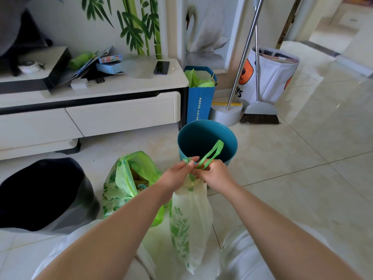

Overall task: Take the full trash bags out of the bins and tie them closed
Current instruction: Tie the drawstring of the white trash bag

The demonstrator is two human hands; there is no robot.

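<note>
The white-green trash bag (pixel 189 221) hangs upright, long axis vertical — left hand (pixel 177 174) and right hand (pixel 216 174) fingers clamped on its gathered top, near the teal bin (pixel 207 138)

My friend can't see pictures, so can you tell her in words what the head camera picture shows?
Two hands, left hand and right hand, tie the green handles of a held-up trash bag closed in front of an empty teal bin. A second green bag sits open on the tiled floor beside a dark bin.
</note>
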